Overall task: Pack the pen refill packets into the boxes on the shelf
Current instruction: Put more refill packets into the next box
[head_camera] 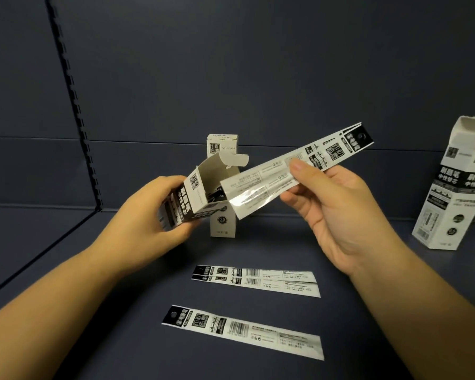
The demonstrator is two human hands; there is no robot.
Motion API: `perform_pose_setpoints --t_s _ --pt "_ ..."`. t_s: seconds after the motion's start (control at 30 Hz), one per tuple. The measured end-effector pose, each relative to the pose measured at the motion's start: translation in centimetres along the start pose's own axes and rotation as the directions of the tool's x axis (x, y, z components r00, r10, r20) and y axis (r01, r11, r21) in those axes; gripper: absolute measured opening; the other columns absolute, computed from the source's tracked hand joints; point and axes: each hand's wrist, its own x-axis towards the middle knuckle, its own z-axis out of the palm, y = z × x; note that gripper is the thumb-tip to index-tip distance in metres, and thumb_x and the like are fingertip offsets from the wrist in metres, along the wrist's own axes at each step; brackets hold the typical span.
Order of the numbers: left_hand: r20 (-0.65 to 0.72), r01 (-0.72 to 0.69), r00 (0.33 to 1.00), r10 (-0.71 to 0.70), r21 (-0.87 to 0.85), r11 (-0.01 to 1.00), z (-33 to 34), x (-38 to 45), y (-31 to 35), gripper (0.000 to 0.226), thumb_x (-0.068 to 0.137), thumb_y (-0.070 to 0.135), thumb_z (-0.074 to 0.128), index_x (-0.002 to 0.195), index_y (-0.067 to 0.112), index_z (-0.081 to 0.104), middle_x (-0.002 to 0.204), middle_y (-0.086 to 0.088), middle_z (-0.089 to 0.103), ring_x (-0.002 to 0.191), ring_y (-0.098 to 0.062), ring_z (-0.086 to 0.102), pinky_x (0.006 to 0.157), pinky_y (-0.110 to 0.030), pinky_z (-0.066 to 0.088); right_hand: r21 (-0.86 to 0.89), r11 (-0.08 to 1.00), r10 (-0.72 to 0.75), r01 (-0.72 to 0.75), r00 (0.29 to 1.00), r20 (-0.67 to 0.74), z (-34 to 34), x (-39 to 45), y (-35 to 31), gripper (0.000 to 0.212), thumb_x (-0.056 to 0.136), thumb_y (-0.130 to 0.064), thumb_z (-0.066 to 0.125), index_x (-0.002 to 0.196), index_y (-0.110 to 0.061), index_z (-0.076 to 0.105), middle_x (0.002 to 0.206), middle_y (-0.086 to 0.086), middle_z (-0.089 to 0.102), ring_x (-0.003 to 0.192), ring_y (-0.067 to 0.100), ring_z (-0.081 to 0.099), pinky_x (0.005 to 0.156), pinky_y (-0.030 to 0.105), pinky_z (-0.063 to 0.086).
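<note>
Head view: dark blue shelf (258, 242).
Left hand (148, 212): grips small open-flapped black-and-white cardboard box (192, 200), tilted.
Right hand (327, 204): pinches long flat white refill packets (291, 171), lower end at box mouth.
Six o'clock: loose packets (255, 281) lying flat.
Three o'clock: open standing box (455, 187).

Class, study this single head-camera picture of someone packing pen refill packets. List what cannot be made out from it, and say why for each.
- Contents of the held box in the left hand: dark inside, partly covered by the packets in the right hand.
- Upright box behind: middle hidden by the held box.
- Open box at right: cut off by the frame edge.
- Small print on the shelf packets: too small.
</note>
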Motion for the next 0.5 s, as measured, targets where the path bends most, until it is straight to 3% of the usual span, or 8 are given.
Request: perform_pose_setpoints --t_s 0.17,0.4,0.5 --pt "0.010 -0.022 1.000 0.022 -0.004 1.000 -0.01 -0.05 0.17 0.057 0.078 0.035 0.078 0.126 0.048 0.049 0.119 0.028 0.058 0.111 0.008 0.055 0.087 -0.001 0.039 0.007 0.999 -0.049 0.049 0.998 -0.026 0.29 -0.30 -0.27 0.010 0.095 -0.012 0.064 0.099 -0.006 0.071 0.095 0.008 0.078 0.078 0.011 0.071 0.068 0.019 0.057" --pt "0.029 -0.062 0.998 0.062 0.008 0.998 0.20 -0.09 0.17 0.059 0.078 0.032 0.080 0.126 0.046 0.049 0.120 0.028 0.058 0.110 0.008 0.055 0.089 -0.001 0.038 -0.081 0.988 -0.132 0.129 0.991 -0.027 0.45 -0.74 -0.51 0.009 0.095 -0.014 0.065 0.094 -0.010 0.073 0.095 0.006 0.079 0.082 0.013 0.073 0.071 0.022 0.058" --pt "0.035 -0.088 0.996 0.087 0.014 0.996 0.19 -0.18 0.38 0.056 0.079 0.039 0.079 0.123 0.054 0.047 0.120 0.028 0.056 0.110 0.008 0.056 0.088 -0.003 0.040 -0.116 0.978 -0.177 0.174 0.984 -0.014 0.55 -0.86 -0.55 0.008 0.094 -0.014 0.066 0.095 -0.010 0.073 0.094 0.005 0.079 0.084 0.013 0.074 0.072 0.023 0.058"
